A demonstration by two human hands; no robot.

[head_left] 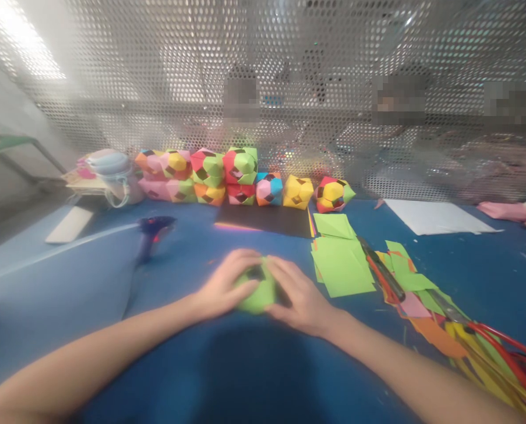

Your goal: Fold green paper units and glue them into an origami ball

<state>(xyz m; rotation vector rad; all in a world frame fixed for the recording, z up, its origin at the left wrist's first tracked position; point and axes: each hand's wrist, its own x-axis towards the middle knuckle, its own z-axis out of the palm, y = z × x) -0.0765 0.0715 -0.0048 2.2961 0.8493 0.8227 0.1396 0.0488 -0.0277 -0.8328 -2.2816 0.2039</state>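
Observation:
A green folded-paper ball [259, 294] is held between my two hands over the middle of the blue table. A dark opening shows near its top. My left hand [231, 284] is closed round its left side, the thumb lying across the front. My right hand [301, 297] grips the right side, fingers on top and thumb low. Slight blur hides the finer folds. Right of my hands lies a stack of green paper squares [344, 268], with a dark-handled cutter [384, 271] along its right edge.
Multicoloured paper balls [240, 166] line the back before a perforated metal screen [289, 70]; people are behind it. Black paper [263, 219] lies in front. A glue gun [152, 232] stands left. Red-handled scissors [475, 325] rest on scraps [434, 337] at right. White paper [437, 217] lies back right.

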